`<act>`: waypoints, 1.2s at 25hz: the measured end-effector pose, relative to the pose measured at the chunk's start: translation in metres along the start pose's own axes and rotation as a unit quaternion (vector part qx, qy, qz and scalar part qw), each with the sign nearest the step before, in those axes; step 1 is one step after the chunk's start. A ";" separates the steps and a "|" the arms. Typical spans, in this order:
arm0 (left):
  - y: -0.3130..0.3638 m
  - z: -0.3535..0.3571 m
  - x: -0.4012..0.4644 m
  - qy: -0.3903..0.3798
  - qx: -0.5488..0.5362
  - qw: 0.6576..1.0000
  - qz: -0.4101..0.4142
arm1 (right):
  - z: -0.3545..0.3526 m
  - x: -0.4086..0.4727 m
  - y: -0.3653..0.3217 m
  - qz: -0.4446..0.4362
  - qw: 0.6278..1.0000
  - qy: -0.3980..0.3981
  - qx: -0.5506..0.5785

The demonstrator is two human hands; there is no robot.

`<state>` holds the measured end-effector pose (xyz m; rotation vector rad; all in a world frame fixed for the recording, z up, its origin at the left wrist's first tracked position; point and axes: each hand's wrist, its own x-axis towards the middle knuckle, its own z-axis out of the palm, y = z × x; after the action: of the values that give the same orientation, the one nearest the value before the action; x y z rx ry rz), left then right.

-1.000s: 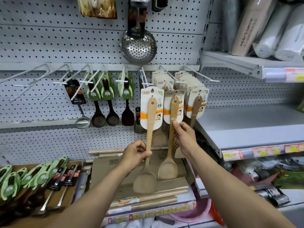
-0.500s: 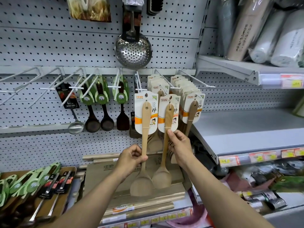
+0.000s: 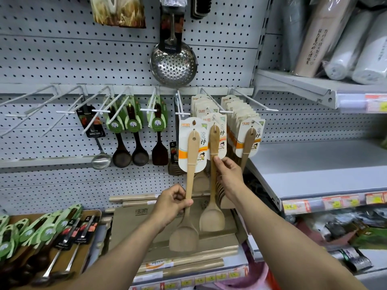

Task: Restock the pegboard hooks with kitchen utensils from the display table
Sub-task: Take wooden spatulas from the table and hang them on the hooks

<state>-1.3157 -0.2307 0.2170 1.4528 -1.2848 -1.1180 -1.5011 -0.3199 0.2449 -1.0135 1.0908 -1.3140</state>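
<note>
My left hand grips the handle of a carded wooden spatula, held upright in front of the pegboard. My right hand pinches the handle of a second carded wooden spatula, whose card top sits at a white hook. Behind it hang several more carded wooden spatulas. Left of them hang dark wooden spoons with green cards and a steel ladle. Several hooks at the far left are bare.
A wooden tray at the lower left holds several green-carded spoons and steel utensils. A steel skimmer hangs above. Rolling pins and a cardboard box lie below my hands. Grey shelves stand at the right.
The view has shifted slightly. My right hand has raised its spatula, bringing the card top up to the hook. My left hand keeps its spatula in about the same place.
</note>
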 end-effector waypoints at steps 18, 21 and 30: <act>0.006 0.014 -0.002 0.011 0.003 1.000 0.013 | 0.006 0.013 -0.028 0.053 0.996 0.042 -0.051; 0.009 0.022 -0.001 0.006 -0.001 1.000 0.015 | 0.002 -0.006 -0.040 0.032 0.998 0.010 0.060; 0.017 0.057 0.008 -0.022 0.007 1.000 0.020 | -0.008 -0.023 -0.057 -0.104 0.994 -0.040 0.004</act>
<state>-1.3748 -0.2428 0.2209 1.4138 -1.3495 -1.1225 -1.5203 -0.2974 0.3000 -1.1891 0.9385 -1.4284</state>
